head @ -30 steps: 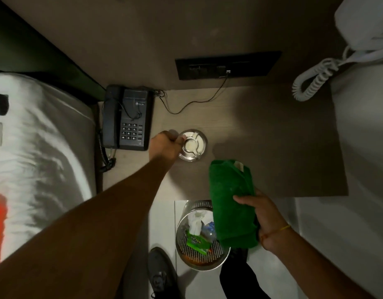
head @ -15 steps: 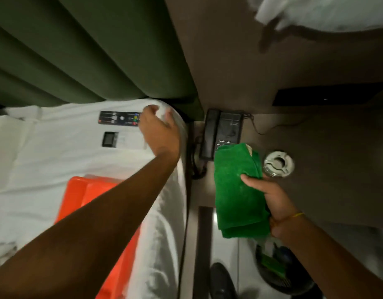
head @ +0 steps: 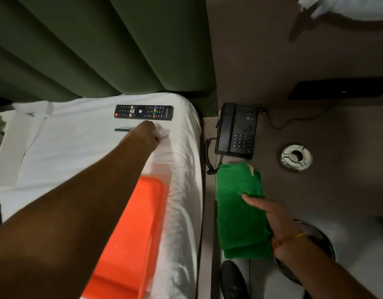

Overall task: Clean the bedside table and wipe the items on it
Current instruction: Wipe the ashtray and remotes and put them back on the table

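My left hand (head: 148, 134) reaches onto the white bed (head: 74, 143), its fingers curled round a small crumpled white item (head: 163, 132) just below a black TV remote (head: 144, 112). My right hand (head: 272, 219) grips a folded green cloth (head: 238, 203) over the near left edge of the brown bedside table (head: 337, 180). A black desk phone (head: 238, 130) sits at the table's back left, with a round metal ashtray (head: 296, 157) to its right.
An orange tray (head: 130, 234) lies on the bed under my left forearm. A small dark flat object (head: 124, 128) rests left of my hand. A metal waste bin (head: 320, 240) stands on the floor under my right wrist, a black shoe (head: 233, 279) beside it. A green padded headboard (head: 100, 50) backs the bed.
My left hand left the ashtray and swung onto the bed with a white item, settling below the remote. The view turned left. The right hand kept the green cloth.
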